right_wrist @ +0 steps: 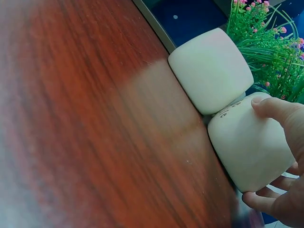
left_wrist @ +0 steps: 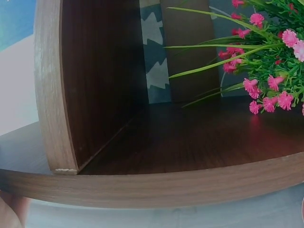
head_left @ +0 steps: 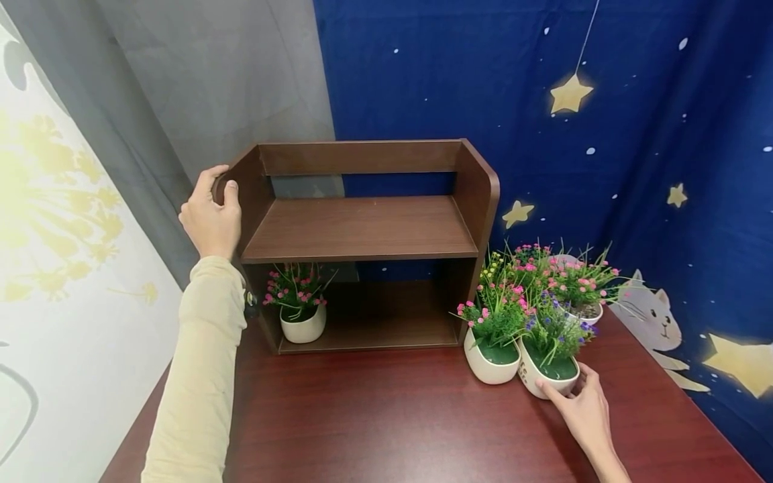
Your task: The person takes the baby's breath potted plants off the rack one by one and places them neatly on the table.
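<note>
My left hand (head_left: pixel 211 213) grips the upper front edge of the left side panel of a brown two-tier wooden shelf (head_left: pixel 368 228), thumb on the inner side. At the right, my right hand (head_left: pixel 582 409) holds a white pot of purple flowers (head_left: pixel 546 382) between thumb and fingers. That pot leans slightly in the head view; the right wrist view shows the white pot (right_wrist: pixel 249 147) with small dark marks near my thumb. Touching it on the left is a white pot of pink flowers (head_left: pixel 492 362). Another pink-flowered pot (head_left: pixel 304 325) sits in the shelf's lower tier at the left.
More potted flowers (head_left: pixel 582 278) stand behind, close to the shelf's right side. The reddish-brown table (head_left: pixel 374 416) has its right edge near a blue star-patterned curtain (head_left: pixel 664 168). A grey curtain (head_left: pixel 223 74) hangs behind the shelf's left part.
</note>
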The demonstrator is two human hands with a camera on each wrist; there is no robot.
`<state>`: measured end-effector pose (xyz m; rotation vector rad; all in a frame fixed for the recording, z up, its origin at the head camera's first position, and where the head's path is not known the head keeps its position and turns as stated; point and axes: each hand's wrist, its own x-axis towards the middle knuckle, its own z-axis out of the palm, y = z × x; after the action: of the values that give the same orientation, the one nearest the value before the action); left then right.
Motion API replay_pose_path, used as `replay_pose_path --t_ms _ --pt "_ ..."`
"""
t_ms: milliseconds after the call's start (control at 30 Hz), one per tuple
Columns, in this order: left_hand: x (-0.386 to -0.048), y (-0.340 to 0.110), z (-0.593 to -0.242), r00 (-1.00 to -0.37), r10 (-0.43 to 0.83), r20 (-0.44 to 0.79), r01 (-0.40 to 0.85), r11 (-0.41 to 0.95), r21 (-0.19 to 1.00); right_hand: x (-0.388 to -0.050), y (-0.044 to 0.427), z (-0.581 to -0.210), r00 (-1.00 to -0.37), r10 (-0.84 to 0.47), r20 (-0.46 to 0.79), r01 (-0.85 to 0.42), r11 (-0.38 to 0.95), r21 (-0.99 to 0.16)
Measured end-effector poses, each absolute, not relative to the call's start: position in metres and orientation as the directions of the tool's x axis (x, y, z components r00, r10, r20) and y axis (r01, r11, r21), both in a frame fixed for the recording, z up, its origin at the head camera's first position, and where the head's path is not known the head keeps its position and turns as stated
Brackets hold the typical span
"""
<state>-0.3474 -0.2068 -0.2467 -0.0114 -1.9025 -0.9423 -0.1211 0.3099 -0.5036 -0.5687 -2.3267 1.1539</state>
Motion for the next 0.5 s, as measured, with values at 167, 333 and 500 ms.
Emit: replay_pose_path --t_ms 167,333,500 --pt "-0.347 -0.206 -0.246 -0.529 -0.372 0.763 0.383 0.698 0.606 -0.125 0.311 -0.504 -0.801 0.545 0.249 0.164 0.599 -0.784" --pt "-0.347 -0.207 -0.246 -0.529 -0.376 0.761 0.377 0.699 0.607 -0.131 0.311 -0.502 -0.809 0.523 0.267 0.161 0.635 -0.756" --pt "-0.347 -0.208 -0.247 -0.523 -0.37 0.768 0.39 0.697 0.601 -0.133 0.31 -0.501 -0.819 0.512 0.26 0.159 0.638 -0.754"
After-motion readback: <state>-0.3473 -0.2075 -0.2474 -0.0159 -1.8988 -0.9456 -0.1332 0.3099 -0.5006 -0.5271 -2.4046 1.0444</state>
